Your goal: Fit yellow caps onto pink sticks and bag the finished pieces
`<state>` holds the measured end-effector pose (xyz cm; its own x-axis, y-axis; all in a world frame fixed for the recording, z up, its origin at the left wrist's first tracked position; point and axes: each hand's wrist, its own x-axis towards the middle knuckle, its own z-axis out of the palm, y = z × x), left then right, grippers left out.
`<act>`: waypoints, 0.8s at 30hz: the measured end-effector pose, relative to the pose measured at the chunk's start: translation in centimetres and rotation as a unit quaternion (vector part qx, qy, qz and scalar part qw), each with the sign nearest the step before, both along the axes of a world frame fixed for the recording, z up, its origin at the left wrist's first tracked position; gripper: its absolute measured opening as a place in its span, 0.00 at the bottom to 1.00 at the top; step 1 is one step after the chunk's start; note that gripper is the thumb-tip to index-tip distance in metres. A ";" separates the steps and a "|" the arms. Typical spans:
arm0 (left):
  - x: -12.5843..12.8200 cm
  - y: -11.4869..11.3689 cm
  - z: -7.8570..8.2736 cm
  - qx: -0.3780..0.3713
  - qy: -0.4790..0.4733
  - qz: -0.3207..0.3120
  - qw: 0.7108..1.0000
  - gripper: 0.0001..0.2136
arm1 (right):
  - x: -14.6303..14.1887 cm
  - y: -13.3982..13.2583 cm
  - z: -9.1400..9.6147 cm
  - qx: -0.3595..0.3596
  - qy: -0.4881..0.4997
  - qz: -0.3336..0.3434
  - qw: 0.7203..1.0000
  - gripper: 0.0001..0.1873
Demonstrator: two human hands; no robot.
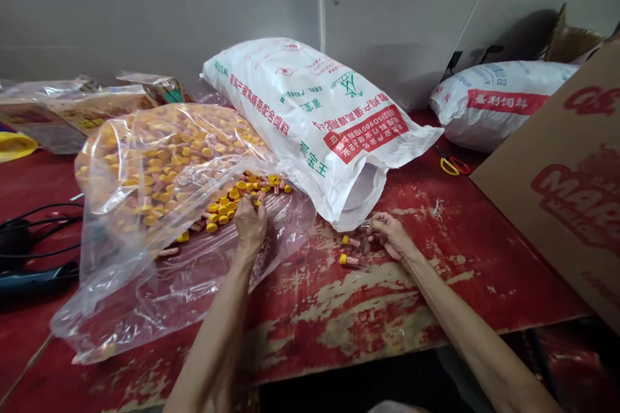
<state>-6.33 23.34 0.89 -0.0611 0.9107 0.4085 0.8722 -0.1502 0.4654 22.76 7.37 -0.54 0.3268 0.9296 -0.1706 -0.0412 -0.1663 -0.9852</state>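
My left hand [250,224] reaches over the mouth of a large clear plastic bag [159,310]. Its fingers curl down among small yellow-capped vials [227,208] filled with pinkish bits; what they grip is hidden. At the open end of a white woven sack [300,110], my right hand [389,234] pinches a small clear vial [366,224], partly covered by the fingers. Just below the sack's mouth, two loose yellow-capped vials [352,261] lie on the worn red table [339,322]. Many more capped vials fill the bag behind my left hand.
Yellow-and-red-handled scissors [454,165] lie right of the sack. A printed cardboard box [557,174] borders the right side, with another full sack [498,97] behind it. Wrapped packages [101,106] stand at the back left; a black cabled device [36,274] lies at the left edge.
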 end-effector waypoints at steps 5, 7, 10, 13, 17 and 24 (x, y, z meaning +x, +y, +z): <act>4.0 -11.5 1.5 -0.091 -0.357 -0.189 0.910 0.11 | -1.1 -3.0 0.3 0.017 0.155 0.022 0.988 0.24; 6.0 -15.5 1.3 -0.127 -0.430 -0.230 0.864 0.09 | -1.7 -3.8 0.5 0.032 0.140 0.044 0.989 0.22; 8.3 -19.1 0.6 -0.156 -0.498 -0.216 0.825 0.08 | -2.5 -4.9 1.1 0.043 0.042 0.109 0.992 0.19; 9.7 -21.1 -0.1 -0.197 -0.582 -0.173 0.770 0.11 | -3.2 -6.1 2.0 0.043 -0.039 0.172 0.983 0.17; 10.3 -23.3 -0.8 -0.207 -0.598 -0.135 0.762 0.11 | -3.6 -7.7 2.9 0.073 -0.105 0.232 0.964 0.17; 11.3 -26.7 -2.3 -0.233 -0.526 -0.164 0.801 0.15 | -3.7 -10.6 1.9 0.094 -0.393 0.245 0.881 0.14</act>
<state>4.92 -3.40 -1.42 0.1266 0.9867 -0.1015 -0.0904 0.1134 0.9894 19.11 -3.19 1.41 -0.1741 0.9795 0.1017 0.6981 0.1956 -0.6888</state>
